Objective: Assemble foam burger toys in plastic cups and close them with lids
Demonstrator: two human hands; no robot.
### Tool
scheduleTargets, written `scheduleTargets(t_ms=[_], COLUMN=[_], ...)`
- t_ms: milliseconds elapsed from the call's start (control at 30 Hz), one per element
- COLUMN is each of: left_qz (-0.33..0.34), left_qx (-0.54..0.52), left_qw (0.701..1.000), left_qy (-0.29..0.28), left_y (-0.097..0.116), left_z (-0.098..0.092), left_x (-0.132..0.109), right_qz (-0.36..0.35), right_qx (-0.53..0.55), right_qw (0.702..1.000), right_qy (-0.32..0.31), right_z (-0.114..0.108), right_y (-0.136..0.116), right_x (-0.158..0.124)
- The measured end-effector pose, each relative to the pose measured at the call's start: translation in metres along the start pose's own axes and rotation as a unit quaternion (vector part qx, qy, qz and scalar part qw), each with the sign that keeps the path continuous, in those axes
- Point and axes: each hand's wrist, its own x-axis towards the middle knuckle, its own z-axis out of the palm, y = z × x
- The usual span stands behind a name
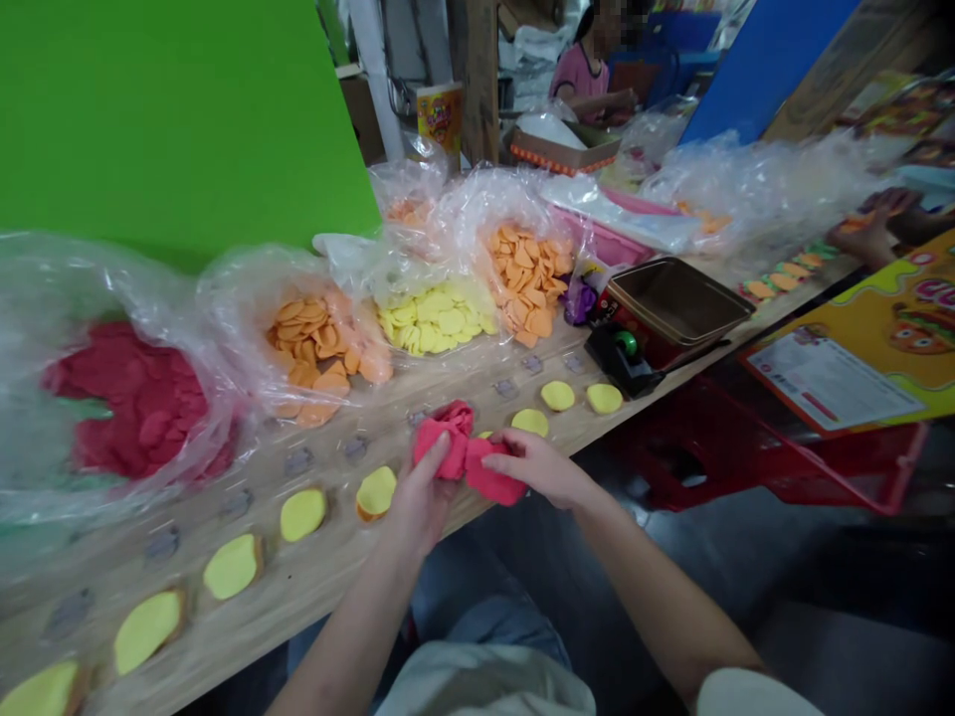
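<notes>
My left hand (420,502) is closed around a bunch of red, soft-looking flat pieces (450,447), thumb on top. Just beside it, my right hand (543,467) pinches a red piece (495,483) between thumb and fingers. The two lots of red touch or nearly touch above the table's front edge. Under and around my hands runs a row of yellow round pieces (302,513), several of them lying on orange-brown pieces. One yellow piece (529,423) shows just beyond my right hand; another is mostly hidden behind my fingers.
Along the back lie plastic bags of red pieces (141,408), orange pieces (309,338) and yellow pieces (437,316). A black tape dispenser (625,360) and a brown tin (678,303) stand to the right. Another person's hands (872,231) work at far right, near a yellow carton (858,348).
</notes>
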Motion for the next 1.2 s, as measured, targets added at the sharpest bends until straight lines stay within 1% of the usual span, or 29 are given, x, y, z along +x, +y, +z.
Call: scheduleTargets(t_ms=[67, 133, 233, 333, 400, 467, 533, 600, 633, 700, 767, 833, 867, 1000, 1100, 1200], left_qz=[0.018, 0.014, 0.011, 0.011, -0.002, -0.015, -0.032, -0.055, -0.069, -0.092, -0.104, -0.107, -0.110, -0.123, -0.119, -0.116], left_qx=[0.010, -0.008, -0.074, -0.120, -0.135, -0.137, -0.126, -0.107, -0.096, -0.075, -0.058, -0.048, -0.045, -0.040, -0.031, -0.015], left_qw=[1.000, 1.000, 0.997, 0.992, 0.990, 0.990, 0.991, 0.992, 0.993, 0.993, 0.993, 0.993, 0.993, 0.991, 0.992, 0.993], left_qy=[-0.014, -0.004, 0.022, 0.030, 0.033, 0.033, 0.033, 0.030, 0.026, 0.017, 0.014, 0.019, 0.023, 0.031, 0.031, 0.031], left_y=[0.001, 0.004, 0.013, 0.022, 0.023, 0.019, 0.012, 0.003, 0.000, -0.007, -0.012, -0.015, -0.017, -0.020, -0.023, -0.024], left_z=[0.005, 0.006, -0.002, -0.017, -0.026, -0.031, -0.033, -0.029, -0.026, -0.019, -0.011, -0.004, -0.002, 0.001, 0.001, 0.001], left_x=[-0.002, 0.001, 0.009, 0.012, 0.010, 0.007, 0.004, 0.004, 0.004, 0.005, 0.005, 0.005, 0.004, 0.003, 0.003, 0.005], right_qz=[-0.007, -0.015, -0.013, 0.011, 0.016, -0.008, -0.046, -0.072, -0.079, -0.076, -0.059, -0.039, -0.031, -0.017, -0.009, 0.008], right_qx=[-0.013, -0.027, 0.010, 0.079, 0.078, 0.008, -0.093, -0.158, -0.174, -0.232, -0.323, -0.399, -0.419, -0.480, -0.519, -0.540], right_qw=[1.000, 0.999, 1.000, 0.996, 0.994, 0.990, 0.967, 0.937, 0.929, 0.912, 0.881, 0.846, 0.834, 0.801, 0.776, 0.757], right_qy=[-0.015, -0.022, 0.007, 0.039, 0.071, 0.139, 0.233, 0.302, 0.318, 0.330, 0.340, 0.353, 0.357, 0.357, 0.359, 0.369], right_z=[0.001, 0.001, -0.004, -0.019, -0.038, -0.064, -0.095, -0.126, -0.140, -0.162, -0.176, -0.183, -0.184, -0.179, -0.176, -0.176], right_y=[0.000, -0.002, -0.002, 0.004, 0.011, 0.017, 0.018, 0.016, 0.014, 0.011, 0.012, 0.015, 0.018, 0.027, 0.030, 0.031], right_x=[0.001, 0.001, -0.001, -0.007, -0.011, -0.015, -0.016, -0.015, -0.012, -0.006, 0.001, 0.005, 0.006, 0.004, 0.002, 0.000])
